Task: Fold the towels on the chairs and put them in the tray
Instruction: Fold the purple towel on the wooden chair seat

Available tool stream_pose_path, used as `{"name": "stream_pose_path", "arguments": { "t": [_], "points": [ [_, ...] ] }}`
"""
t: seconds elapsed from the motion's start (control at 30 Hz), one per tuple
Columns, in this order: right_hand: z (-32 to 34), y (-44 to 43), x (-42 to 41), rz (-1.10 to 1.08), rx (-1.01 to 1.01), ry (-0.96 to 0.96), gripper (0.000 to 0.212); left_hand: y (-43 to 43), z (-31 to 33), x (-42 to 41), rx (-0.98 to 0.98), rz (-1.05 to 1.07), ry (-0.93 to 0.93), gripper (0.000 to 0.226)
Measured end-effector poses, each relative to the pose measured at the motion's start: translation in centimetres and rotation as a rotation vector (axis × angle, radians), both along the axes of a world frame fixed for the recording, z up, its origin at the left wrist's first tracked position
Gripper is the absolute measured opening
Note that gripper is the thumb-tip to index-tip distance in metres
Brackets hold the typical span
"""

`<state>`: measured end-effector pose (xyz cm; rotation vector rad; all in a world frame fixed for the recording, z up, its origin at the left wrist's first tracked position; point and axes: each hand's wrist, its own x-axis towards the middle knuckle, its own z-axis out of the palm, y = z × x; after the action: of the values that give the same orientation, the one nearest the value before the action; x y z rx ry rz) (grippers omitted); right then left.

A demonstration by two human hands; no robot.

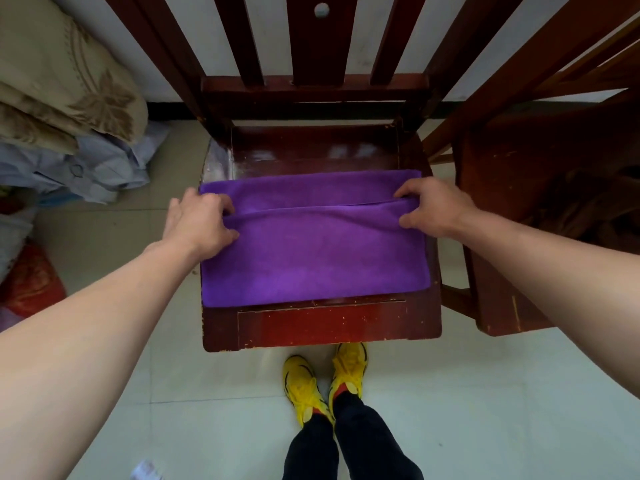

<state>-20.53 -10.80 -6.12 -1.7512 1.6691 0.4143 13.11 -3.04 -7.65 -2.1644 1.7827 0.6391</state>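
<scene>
You are standing before the wooden chair, and the purple towel is lying flat on its seat, reaching nearly from one side to the other. An upper layer is lying over the lower one, and its free edge is running from side to side in the far part. The tray is not showing in this view. The towel is looking soft, light and limp, so I am judging that it is sagging wherever you are not supporting it, and that its fluffy cloth is clinging a little to the seat rather than sliding. Your left hand is pinching the left end of that free edge and your right hand is pinching the right end, the two well apart. These two ends are the good places for holding, because pulling them gently apart is keeping the edge straight.
</scene>
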Motion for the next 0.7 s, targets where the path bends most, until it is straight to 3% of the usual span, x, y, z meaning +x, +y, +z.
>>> {"name": "stream_pose_path", "arguments": {
  "t": [0.1, 0.23, 0.4, 0.57, 0.63, 0.7],
  "points": [
    [0.5, 0.3, -0.9, -0.044, 0.033, -0.087, 0.005, 0.3, 1.1, 0.6, 0.028, 0.124, 0.170, 0.018],
    [1.8, 0.3, -2.6, -0.302, 0.095, -0.393, 0.001, 0.4, 4.1, 1.6, 0.082, 0.403, 0.474, 0.010],
    [2.7, -1.1, -2.5, -0.410, 0.045, -0.520, 0.008, -1.6, 5.4, 2.2, 0.018, 0.596, 0.635, 0.005],
    [-0.7, -3.0, -1.6, -0.364, -0.113, -0.242, 0.015, -3.9, 0.8, 2.2, -0.086, 0.740, 0.555, 0.006],
    [-1.4, -2.9, -1.2, -0.292, -0.253, -0.041, 0.026, -4.1, -0.8, 1.9, -0.178, 0.761, 0.366, 0.015],
    [-1.3, -2.3, -0.7, -0.196, -0.466, 0.022, 0.030, -3.3, -1.0, 1.0, -0.296, 0.621, 0.150, 0.028]
  ]
}}
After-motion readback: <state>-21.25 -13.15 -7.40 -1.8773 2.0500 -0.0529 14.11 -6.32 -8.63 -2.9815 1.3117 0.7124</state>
